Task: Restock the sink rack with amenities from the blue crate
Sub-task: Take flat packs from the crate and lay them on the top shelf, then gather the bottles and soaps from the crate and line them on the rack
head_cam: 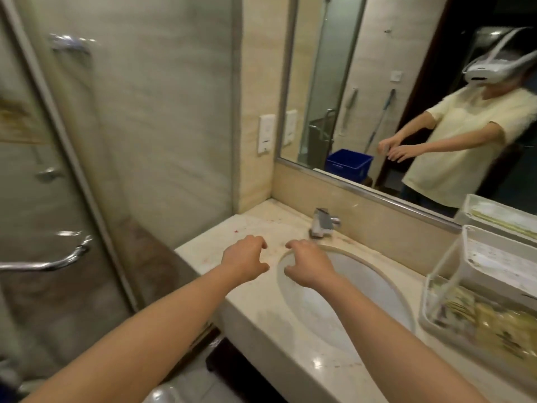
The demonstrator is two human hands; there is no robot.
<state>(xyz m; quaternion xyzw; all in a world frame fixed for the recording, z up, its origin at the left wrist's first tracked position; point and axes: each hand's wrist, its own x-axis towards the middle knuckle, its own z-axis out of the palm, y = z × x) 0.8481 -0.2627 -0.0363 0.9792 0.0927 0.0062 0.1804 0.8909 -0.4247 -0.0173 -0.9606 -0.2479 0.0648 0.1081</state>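
Note:
A white two-tier rack (444, 263) stands on the counter at the right edge, with several yellowish amenity packets (491, 318) in its lower tray. The blue crate (348, 164) shows only as a reflection in the mirror, behind me. My left hand (245, 261) hovers over the counter left of the basin, fingers curled and apart, holding nothing. My right hand (309, 264) hangs over the basin's left rim, also empty with fingers spread. Both hands are well left of the rack.
A white oval basin (348, 298) sits in the marble counter (261, 312), with a chrome tap (321, 225) behind it. A wall mirror (363, 97) runs above. A glass shower door (101, 141) with a chrome handle (58, 261) stands at the left. The frame is motion-blurred.

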